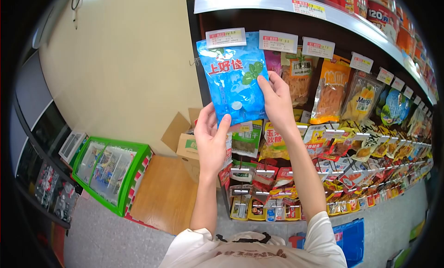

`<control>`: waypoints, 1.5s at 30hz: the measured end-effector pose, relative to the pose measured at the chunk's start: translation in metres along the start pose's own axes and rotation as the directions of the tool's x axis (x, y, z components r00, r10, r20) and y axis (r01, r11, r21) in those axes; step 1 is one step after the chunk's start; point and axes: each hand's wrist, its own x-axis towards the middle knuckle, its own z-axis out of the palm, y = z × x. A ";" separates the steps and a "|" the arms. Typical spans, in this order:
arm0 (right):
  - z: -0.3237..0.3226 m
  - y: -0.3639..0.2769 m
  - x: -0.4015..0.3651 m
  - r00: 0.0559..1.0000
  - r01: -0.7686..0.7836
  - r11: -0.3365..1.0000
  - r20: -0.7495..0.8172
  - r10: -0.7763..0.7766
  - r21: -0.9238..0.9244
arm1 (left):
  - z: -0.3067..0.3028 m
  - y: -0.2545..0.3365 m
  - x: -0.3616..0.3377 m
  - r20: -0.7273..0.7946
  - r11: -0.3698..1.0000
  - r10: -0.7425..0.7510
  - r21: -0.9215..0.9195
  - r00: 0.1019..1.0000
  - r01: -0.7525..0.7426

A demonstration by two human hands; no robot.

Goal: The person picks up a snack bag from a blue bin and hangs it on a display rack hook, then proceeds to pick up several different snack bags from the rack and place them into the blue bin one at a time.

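A blue snack bag (236, 85) with red characters and green leaves faces me, upright, at the top left of the hanging display. My right hand (276, 99) grips its right edge, thumb on the front. At the lower left corner, my left hand (212, 134) pinches the bag, its thumb also in front. The bag's top edge lies behind a white price tag (225, 38). Just right of my right hand hang a bag of dried strips (298, 78) and an orange bag (330, 90). The fingers behind the blue bag are hidden.
An open cardboard box (187, 145) stands left of the rack. Farther left is a green-framed freezer (121, 185) beside a wooden board (162, 194). Rows of hooks with small packets (277, 178) fill the lower rack. A blue crate (351, 240) is on the floor at the lower right.
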 end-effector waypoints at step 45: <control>-0.201 -0.126 -0.717 0.383 -0.796 0.600 -0.838 0.388 -0.086 | 0.100 -0.036 -0.592 0.455 0.414 -0.874 0.510 0.173 0.754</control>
